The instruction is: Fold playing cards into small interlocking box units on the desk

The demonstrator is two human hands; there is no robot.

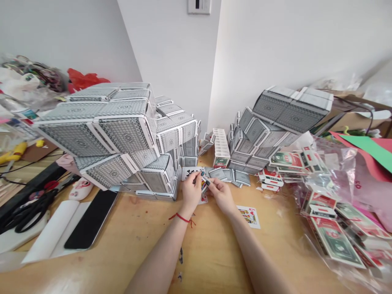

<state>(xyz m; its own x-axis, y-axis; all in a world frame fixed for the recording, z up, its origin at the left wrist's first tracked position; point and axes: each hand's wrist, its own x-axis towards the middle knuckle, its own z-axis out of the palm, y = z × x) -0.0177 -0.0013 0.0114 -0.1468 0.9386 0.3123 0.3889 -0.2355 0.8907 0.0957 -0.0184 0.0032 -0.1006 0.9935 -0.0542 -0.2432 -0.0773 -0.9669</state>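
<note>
2 bare hands meet mid-bench. Left hand (192, 187) pinches a playing card (204, 185) at thumb and fingertips; right hand (221, 196) grips the same card from the other side. Card is held just above the bench (214, 257), partly hidden by fingers. Red string bracelet (183, 218) on left wrist. Just beyond the hands: face-down playing cards (242, 177), loosely spread, plus a face-up club card (187, 173) near left hand. Face-up court card (251, 216) lies right of right forearm. Large folded-card structure (127, 132) stands left, a 2nd card structure (290, 112) right, a long white-edged card block (221, 147) between them. Far left: black smartphone (92, 220), black-handled scissors (33, 212). Far right: red-and-green card boxes (335, 237) among clear plastic.
</note>
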